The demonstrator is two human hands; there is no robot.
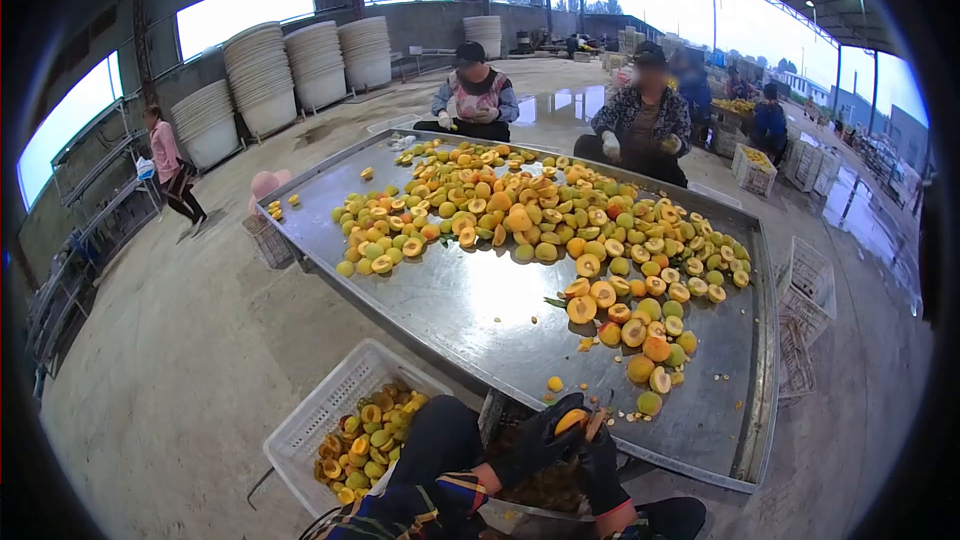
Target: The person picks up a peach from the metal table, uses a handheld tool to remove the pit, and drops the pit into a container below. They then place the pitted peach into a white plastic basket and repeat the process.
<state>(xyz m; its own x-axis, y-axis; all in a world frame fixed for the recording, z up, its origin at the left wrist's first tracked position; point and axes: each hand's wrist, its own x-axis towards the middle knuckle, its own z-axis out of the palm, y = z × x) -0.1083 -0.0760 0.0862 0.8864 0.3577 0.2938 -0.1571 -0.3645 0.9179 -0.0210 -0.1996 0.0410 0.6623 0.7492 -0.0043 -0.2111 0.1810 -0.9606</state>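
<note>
My left hand [538, 443], in a black glove, is closed around a yellow peach half [571, 422] at the near edge of the metal table. Close beside it, my right hand [600, 468], also black-gloved, grips a small brown-handled tool [595, 426]; its working end is too small to make out. Many whole and halved peaches [520, 220] lie spread across the metal table [430, 305]. Loose bits and stones are scattered near its front edge. Below my hands, a container partly hidden by my arms holds dark, wet-looking pieces.
A white crate [290, 435] of halved peaches stands by my knee. Two people [474, 100] sit across the table, wearing gloves. More crates [806, 285] stand on the right. Stacked white tubs [258, 80] line the back wall, and a person in pink [167, 155] walks at left.
</note>
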